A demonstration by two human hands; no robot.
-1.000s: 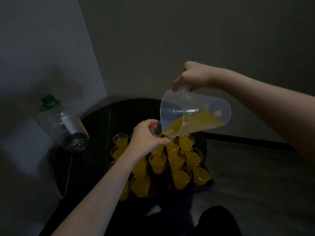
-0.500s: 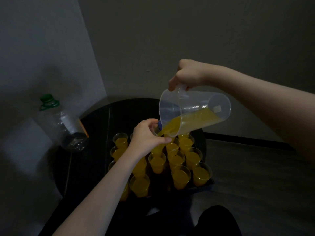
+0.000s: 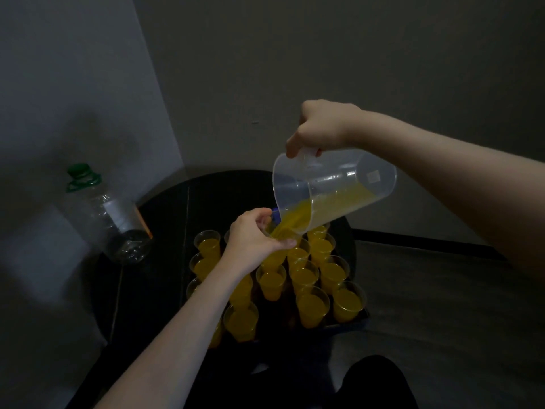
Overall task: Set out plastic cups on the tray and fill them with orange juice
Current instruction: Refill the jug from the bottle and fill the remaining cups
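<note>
Right hand (image 3: 321, 128) fingers curled tight around the handle of a clear plastic jug (image 3: 333, 190), held above the table and tipped steeply, spout down and to the left. Orange juice (image 3: 333, 202) lies pooled along the jug's lower wall and runs toward the spout. Left hand (image 3: 253, 234) grips a plastic cup (image 3: 272, 228) just under the spout, thumb and fingers wrapped round it; most of the cup is hidden by the hand, so its fill level cannot be read. The held cup is raised slightly above the group. Filled cups (image 3: 309, 305) stand upright in close rows on a dark tray (image 3: 348, 324), juice near the brim in those that show; some are covered by the left forearm. The tray sits on a round black table (image 3: 165, 261). A large clear bottle (image 3: 112, 219) with a green cap stands at the table's left edge near the wall, well apart from the tray; it looks nearly drained. Lighting is dim.
</note>
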